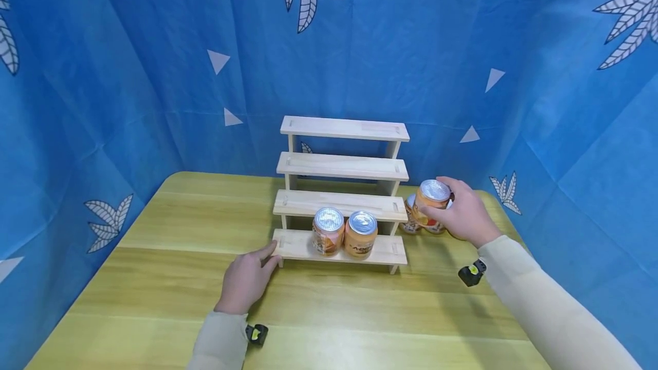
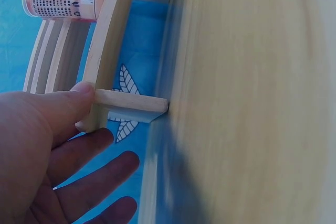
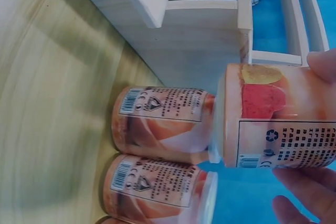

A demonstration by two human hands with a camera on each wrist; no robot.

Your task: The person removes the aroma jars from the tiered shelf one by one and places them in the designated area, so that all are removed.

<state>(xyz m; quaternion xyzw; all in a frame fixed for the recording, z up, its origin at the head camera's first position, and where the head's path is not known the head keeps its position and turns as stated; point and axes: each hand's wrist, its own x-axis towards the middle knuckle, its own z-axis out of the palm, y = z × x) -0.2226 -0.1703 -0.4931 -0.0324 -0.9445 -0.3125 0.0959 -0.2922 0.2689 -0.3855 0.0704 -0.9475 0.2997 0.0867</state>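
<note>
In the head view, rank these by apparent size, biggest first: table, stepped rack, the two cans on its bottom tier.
1. Table
2. Stepped rack
3. Left can and right can: they look alike, so unranked.

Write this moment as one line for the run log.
right hand: holds can raised near cans on table | left hand: touches bottom step's left end | on bottom step: two cans

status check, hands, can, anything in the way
Right hand: holding can, raised near standing cans. Left hand: gripping bottom shelf by left end. Two shelved cans occupy its middle.
</note>
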